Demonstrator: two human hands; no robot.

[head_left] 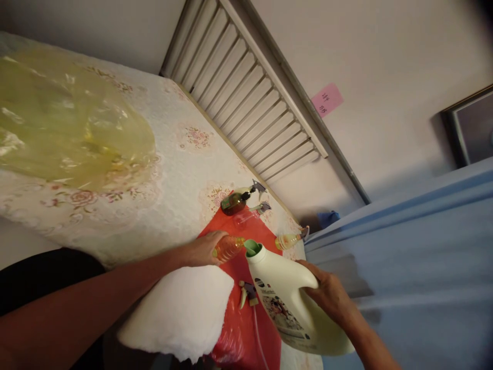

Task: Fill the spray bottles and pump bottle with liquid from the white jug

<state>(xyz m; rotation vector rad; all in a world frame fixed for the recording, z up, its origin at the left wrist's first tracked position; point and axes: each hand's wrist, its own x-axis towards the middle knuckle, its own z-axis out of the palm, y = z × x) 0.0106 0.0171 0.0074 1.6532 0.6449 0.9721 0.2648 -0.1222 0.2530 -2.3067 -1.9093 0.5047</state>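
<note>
Tilting the pale jug [285, 295] slowly should limit spills, mouths held close, left hand [205, 248] curled round the orange bottle [229, 248], right hand [332, 297] gripping the jug.

Left hand [204, 249]: fingers partly hidden around the orange bottle [229, 248].
Right hand [331, 294]: most fingers hidden behind the handle of the pale jug [279, 277].
Jug label [283, 311]: fine print too small to read.
Bottle mouth [241, 242]: whether liquid runs in, cannot tell.
Sprayer tube [258, 329]: cut off by the bottom edge.
Yellow bag [65, 123]: cut off at left.
Pink note [327, 99]: writing too small to read surely.
Framed picture [476, 128]: cut off at right.
</note>
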